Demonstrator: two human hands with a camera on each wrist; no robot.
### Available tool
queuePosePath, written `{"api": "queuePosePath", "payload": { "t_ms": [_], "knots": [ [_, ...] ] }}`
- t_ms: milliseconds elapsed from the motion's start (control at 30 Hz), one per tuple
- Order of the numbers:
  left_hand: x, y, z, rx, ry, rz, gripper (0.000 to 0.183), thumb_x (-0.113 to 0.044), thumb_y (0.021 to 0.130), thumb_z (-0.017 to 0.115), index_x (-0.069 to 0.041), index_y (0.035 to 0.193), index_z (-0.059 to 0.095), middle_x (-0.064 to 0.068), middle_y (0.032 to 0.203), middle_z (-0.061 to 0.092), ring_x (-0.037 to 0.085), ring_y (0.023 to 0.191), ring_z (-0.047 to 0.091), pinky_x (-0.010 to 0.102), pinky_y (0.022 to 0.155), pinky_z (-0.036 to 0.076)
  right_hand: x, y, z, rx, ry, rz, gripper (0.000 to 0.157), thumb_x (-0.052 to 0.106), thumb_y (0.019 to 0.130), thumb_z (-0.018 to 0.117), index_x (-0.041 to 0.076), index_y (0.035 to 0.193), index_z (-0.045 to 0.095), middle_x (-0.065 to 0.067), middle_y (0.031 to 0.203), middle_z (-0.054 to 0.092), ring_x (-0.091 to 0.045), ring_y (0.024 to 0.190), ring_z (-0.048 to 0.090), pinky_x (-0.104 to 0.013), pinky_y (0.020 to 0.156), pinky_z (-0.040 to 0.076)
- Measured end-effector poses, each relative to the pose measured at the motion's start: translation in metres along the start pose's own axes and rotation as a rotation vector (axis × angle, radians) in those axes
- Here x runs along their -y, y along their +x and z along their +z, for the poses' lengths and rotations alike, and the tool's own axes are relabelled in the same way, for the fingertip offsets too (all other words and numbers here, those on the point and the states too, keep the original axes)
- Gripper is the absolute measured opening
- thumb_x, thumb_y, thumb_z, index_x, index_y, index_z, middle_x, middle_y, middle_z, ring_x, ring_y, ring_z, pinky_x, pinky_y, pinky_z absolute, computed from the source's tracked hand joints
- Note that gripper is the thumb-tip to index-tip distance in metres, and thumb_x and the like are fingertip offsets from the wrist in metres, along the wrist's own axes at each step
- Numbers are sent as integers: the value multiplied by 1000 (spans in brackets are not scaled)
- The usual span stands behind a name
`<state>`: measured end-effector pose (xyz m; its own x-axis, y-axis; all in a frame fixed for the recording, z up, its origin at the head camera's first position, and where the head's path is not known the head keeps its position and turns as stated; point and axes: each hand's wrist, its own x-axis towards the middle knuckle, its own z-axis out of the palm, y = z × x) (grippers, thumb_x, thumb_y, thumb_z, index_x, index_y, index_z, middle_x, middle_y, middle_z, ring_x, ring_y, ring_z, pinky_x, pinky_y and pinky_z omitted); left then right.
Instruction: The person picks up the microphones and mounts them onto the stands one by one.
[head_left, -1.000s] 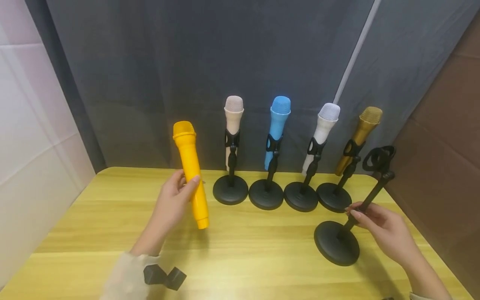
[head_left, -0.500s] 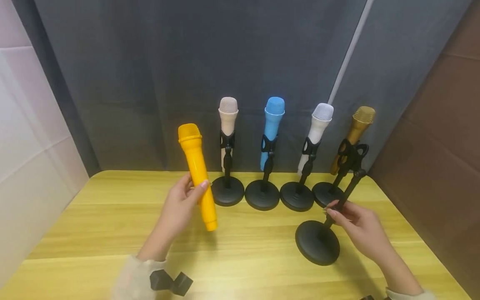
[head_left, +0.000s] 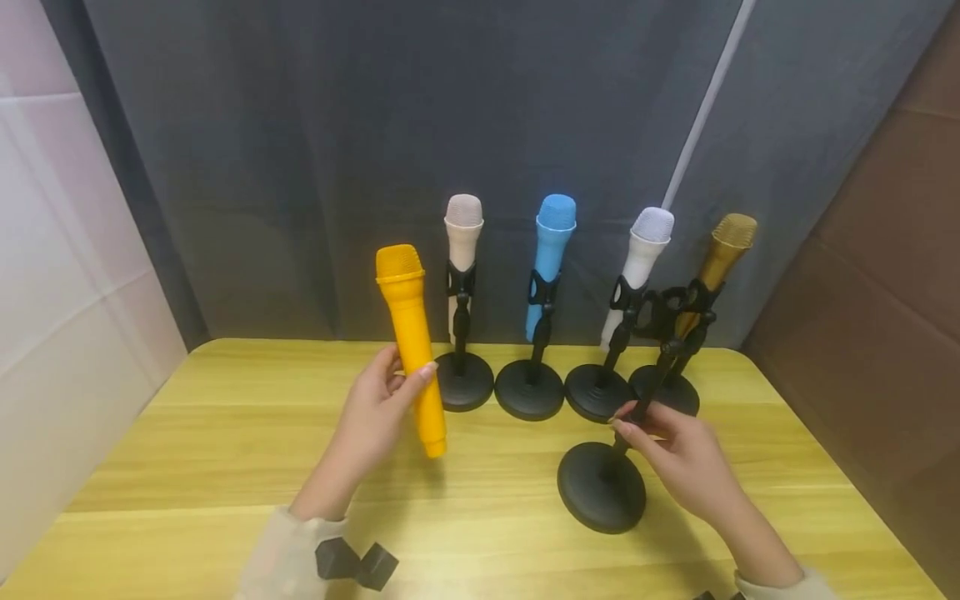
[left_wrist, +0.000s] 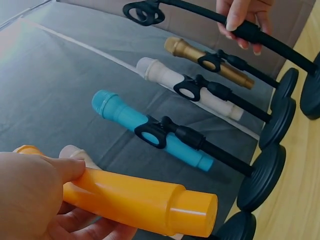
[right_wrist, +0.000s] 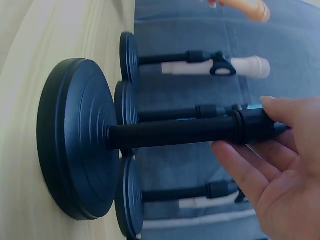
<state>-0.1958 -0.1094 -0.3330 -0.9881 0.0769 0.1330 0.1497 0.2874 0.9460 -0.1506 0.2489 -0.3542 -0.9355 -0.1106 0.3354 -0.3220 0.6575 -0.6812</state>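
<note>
My left hand (head_left: 378, 417) grips a yellow microphone (head_left: 411, 333) around its lower body, its head up and leaning left. In the left wrist view the thumb lies along the top of the barrel, fingers underneath. On the right, my right hand (head_left: 678, 454) pinches the pole of a black microphone stand (head_left: 602, 487), thumb on one side and fingers on the other. The stand's round base tilts toward me, close over the table. Its clip (left_wrist: 145, 12) holds no microphone. The right wrist view shows the grip at the collar of the pole (right_wrist: 175, 132).
Behind my hands stand a row of black stands holding a beige microphone (head_left: 464, 233), a blue microphone (head_left: 553, 242), a white microphone (head_left: 645, 250) and a gold microphone (head_left: 723, 254). Their bases sit near the back edge of the wooden table (head_left: 262, 433). A grey curtain (head_left: 375, 125) hangs behind.
My right hand has carried the empty stand leftward, so it now overlaps the gold microphone's stand. My left hand has moved the yellow microphone rightward, closer to the beige one.
</note>
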Motion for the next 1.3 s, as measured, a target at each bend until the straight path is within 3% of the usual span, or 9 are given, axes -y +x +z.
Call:
{"api": "queuePosePath", "payload": {
  "t_ms": [300, 600, 900, 1133, 1300],
  "knots": [
    [-2, 0, 1, -8, 6, -1, 54, -37, 102, 60, -6, 143, 46, 14, 138, 61, 27, 111, 67, 41, 98, 56, 20, 4, 19, 17, 57, -44, 9, 23, 95, 71, 17, 102, 73, 2, 94, 78, 0, 87, 71, -20, 74, 60],
    [-4, 0, 3, -13, -43, 20, 57, -31, 101, 62, -6, 148, 42, 15, 144, 57, 31, 122, 65, 47, 106, 53, 34, 6, 35, 34, 123, -20, 11, 25, 93, 73, 16, 100, 74, 2, 92, 77, -1, 86, 71, -21, 73, 61],
    [-8, -2, 3, -19, -58, 20, 57, -30, 100, 64, -8, 148, 43, 14, 143, 58, 30, 120, 67, 47, 106, 53, 50, 10, 54, 64, 167, -38, 10, 21, 91, 75, 16, 100, 74, 1, 96, 77, -3, 89, 73, -19, 73, 60],
    [-9, -4, 3, -27, -28, 19, 53, -28, 100, 64, -6, 145, 45, 14, 141, 59, 29, 114, 70, 41, 100, 54, 58, 10, 66, 53, 178, -66, 9, 16, 90, 77, 16, 98, 74, 1, 94, 77, -3, 86, 73, -20, 70, 61],
    [-9, -5, 4, -11, -15, 32, 48, -24, 102, 61, -4, 143, 45, 16, 140, 59, 31, 116, 69, 44, 101, 55, 67, 11, 76, 57, 184, -43, 9, 16, 89, 78, 17, 97, 74, 2, 93, 78, -5, 85, 74, -18, 70, 60]
  ]
}}
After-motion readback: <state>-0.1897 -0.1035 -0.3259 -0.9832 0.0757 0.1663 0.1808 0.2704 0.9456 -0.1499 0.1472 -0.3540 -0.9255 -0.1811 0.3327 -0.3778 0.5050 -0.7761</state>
